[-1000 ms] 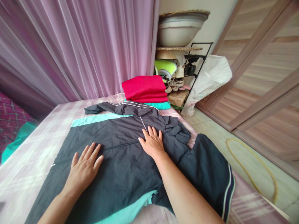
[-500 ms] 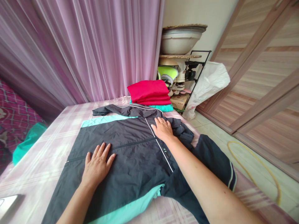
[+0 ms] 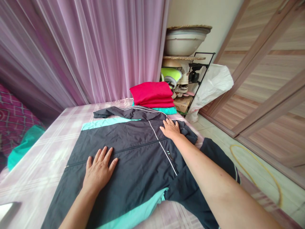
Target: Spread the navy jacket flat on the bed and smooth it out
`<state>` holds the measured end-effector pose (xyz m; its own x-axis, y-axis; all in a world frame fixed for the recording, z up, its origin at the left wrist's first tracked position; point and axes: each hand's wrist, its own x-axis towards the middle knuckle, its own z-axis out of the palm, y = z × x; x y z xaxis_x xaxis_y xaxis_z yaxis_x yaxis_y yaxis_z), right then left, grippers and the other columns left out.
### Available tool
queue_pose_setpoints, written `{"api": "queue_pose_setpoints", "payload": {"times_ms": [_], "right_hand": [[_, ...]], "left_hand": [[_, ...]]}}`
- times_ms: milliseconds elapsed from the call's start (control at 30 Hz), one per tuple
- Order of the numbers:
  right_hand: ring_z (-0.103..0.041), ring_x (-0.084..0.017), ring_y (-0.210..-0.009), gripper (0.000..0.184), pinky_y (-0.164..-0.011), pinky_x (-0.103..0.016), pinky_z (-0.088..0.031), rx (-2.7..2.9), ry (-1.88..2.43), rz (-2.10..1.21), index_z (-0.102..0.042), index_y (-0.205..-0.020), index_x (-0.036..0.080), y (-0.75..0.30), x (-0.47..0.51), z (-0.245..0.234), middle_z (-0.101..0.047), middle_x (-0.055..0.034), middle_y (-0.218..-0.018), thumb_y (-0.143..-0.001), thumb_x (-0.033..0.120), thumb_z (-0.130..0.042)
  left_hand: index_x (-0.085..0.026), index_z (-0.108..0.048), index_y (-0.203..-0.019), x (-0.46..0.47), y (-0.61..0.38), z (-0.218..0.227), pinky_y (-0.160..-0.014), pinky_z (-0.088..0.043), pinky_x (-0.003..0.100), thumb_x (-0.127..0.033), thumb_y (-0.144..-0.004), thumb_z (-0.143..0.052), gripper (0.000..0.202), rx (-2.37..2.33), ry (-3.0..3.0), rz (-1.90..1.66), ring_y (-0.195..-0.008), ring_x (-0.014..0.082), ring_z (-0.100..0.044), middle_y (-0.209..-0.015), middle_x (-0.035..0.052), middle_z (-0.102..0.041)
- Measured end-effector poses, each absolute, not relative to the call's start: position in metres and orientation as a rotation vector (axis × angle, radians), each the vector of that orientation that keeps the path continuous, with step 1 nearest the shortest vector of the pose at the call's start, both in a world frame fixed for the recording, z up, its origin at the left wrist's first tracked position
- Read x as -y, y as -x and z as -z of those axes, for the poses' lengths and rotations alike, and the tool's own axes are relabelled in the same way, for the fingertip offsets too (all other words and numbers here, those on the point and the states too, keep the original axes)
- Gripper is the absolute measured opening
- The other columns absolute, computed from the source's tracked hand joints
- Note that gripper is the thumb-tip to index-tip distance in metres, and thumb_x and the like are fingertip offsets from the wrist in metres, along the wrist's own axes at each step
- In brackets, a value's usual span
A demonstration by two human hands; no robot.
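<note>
A dark navy zip jacket [image 3: 133,171] with turquoise side panels and white piping lies spread on the bed, its zip closed and running across it. My left hand [image 3: 100,168] rests flat on the body of the jacket below the zip, fingers apart. Toward the collar end, my right hand [image 3: 170,128] lies on the upper chest beside the white piping, its fingers spread. One sleeve extends at the right and front, partly covered by my right forearm. The other sleeve lies along the far side.
Behind the jacket is a stack of folded red cloth [image 3: 152,95] on turquoise cloth [image 3: 170,110]. A checked sheet [image 3: 52,140] covers the bed. Beyond stand a shoe rack [image 3: 202,66], a large basin [image 3: 186,43] and a white plastic bag [image 3: 212,82]. A yellow hose [image 3: 257,159] lies on the floor.
My right hand has slid slightly to the right across the jacket's upper chest, toward the shoulder. The left hand stays in about the same place.
</note>
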<state>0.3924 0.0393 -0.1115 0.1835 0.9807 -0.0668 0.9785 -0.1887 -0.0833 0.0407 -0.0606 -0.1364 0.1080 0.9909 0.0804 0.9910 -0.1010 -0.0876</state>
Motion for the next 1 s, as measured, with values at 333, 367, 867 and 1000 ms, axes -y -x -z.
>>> {"api": "queue_pose_setpoints", "payload": {"times_ms": [333, 367, 867, 1000], "right_hand": [[-0.015, -0.024, -0.152, 0.061, -0.120, -0.056, -0.010, 2.108, 2.351, -0.221, -0.030, -0.156, 0.024, -0.398, 0.048, 0.125, -0.020, -0.0071, -0.165, -0.101, 0.048, -0.026], [-0.016, -0.024, -0.152, 0.061, -0.120, -0.056, -0.012, 2.122, 2.348, -0.243, -0.030, -0.157, 0.024, -0.401, 0.049, 0.123, -0.020, -0.0072, -0.165, -0.101, 0.049, -0.026], [-0.025, -0.026, -0.149, 0.061, -0.119, -0.049, -0.022, 2.006, 2.495, -0.089, -0.033, -0.156, 0.021, -0.429, 0.067, 0.110, -0.027, -0.0117, -0.163, -0.101, 0.047, -0.024], [-0.021, -0.026, -0.150, 0.059, -0.120, -0.052, -0.017, 2.014, 2.359, 0.133, -0.033, -0.155, 0.024, -0.420, 0.086, 0.108, -0.027, -0.0098, -0.163, -0.102, 0.045, -0.023]], "left_hand": [[-0.024, -0.041, -0.151, 0.059, -0.042, 0.134, -0.117, -0.025, 0.059, -0.050, -0.098, -0.034, 0.059, 2.059, 2.275, 0.062, -0.147, 0.0297, -0.031, -0.158, 0.0082, -0.038], [-0.024, -0.041, -0.151, 0.058, -0.042, 0.134, -0.117, -0.025, 0.059, -0.050, -0.098, -0.034, 0.059, 2.069, 2.275, 0.068, -0.148, 0.0297, -0.031, -0.158, 0.0082, -0.038], [-0.024, -0.040, -0.151, 0.061, -0.048, 0.125, -0.119, -0.021, 0.059, -0.054, -0.099, -0.032, 0.061, 2.117, 2.310, 0.069, -0.149, 0.0295, -0.028, -0.160, 0.0082, -0.035], [-0.024, -0.042, -0.150, 0.061, -0.048, 0.126, -0.118, -0.021, 0.060, -0.053, -0.098, -0.033, 0.061, 2.102, 2.323, 0.110, -0.148, 0.0304, -0.029, -0.159, 0.0097, -0.036]]}}
